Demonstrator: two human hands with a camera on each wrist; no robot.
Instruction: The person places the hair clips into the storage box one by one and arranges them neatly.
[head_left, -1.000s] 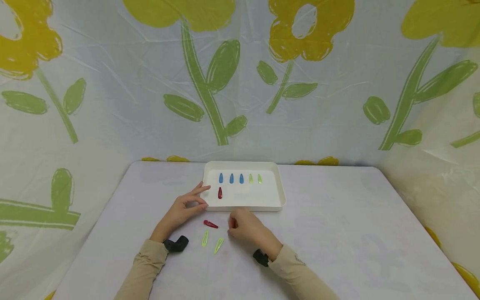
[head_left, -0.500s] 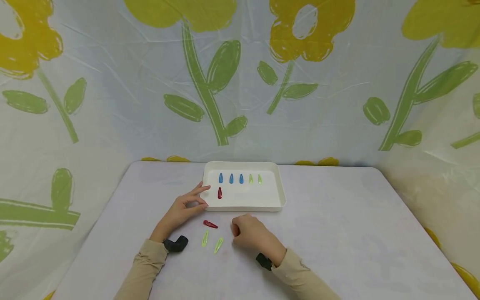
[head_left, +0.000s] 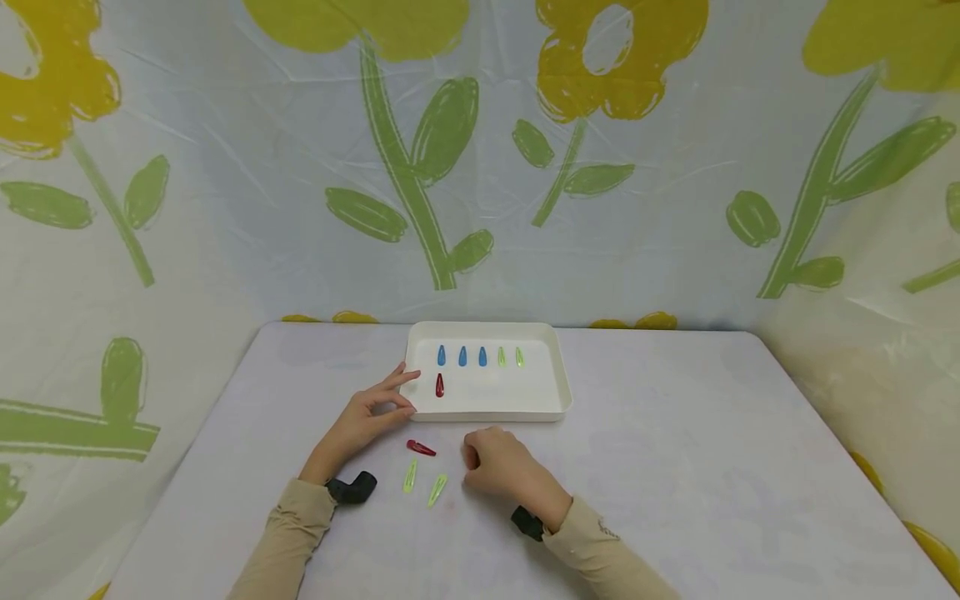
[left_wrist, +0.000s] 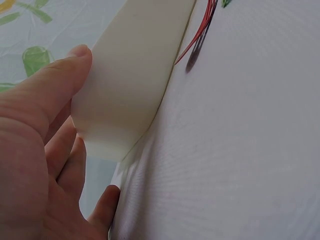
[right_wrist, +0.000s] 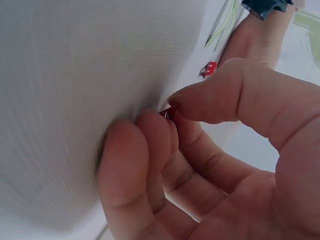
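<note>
At the white tray's (head_left: 495, 417) near left corner, my left hand (head_left: 371, 417) holds the rim between thumb and fingers. My right hand (head_left: 498, 462), close over the table in front of the tray, pinches a small red hair clip (right_wrist: 166, 113) between thumb and fingertips; most of the clip is hidden. Inside the tray, three blue hair clips (head_left: 462, 357) and two green hair clips (head_left: 502, 357) form a row, with one red clip (head_left: 439, 385) below the leftmost blue. Between my hands lie another red clip (head_left: 422, 448) and two green clips (head_left: 410, 477).
The pale tabletop (head_left: 675, 467) carries the tray near its back edge. Behind it hangs a flower-printed cloth (head_left: 300, 250). Each wrist wears a black camera, the left one (head_left: 354, 488) beside the loose green clips.
My right hand has drawn back slightly toward the right and away from the tray, then stays nearly still. The left hand, tray and loose clips have not moved.
</note>
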